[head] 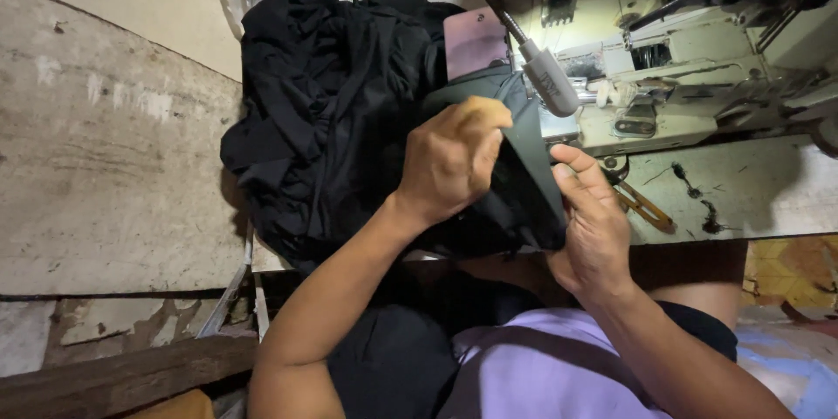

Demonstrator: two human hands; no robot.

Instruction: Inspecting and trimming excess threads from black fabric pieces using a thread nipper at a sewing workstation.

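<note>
Fingers of the left hand curl tight over the top fold of the black cloth, while the right hand pinches its near edge just beside the sewing machine and lamp.

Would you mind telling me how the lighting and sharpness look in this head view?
Head view: the gooseneck lamp lights the sewing machine brightly, nearly washing out its pale body; the black cloth swallows detail in shadow; both the left hand and right hand are sharp and evenly lit; the lower corners fall dim, and the wide lens bends the edges slightly.
</note>
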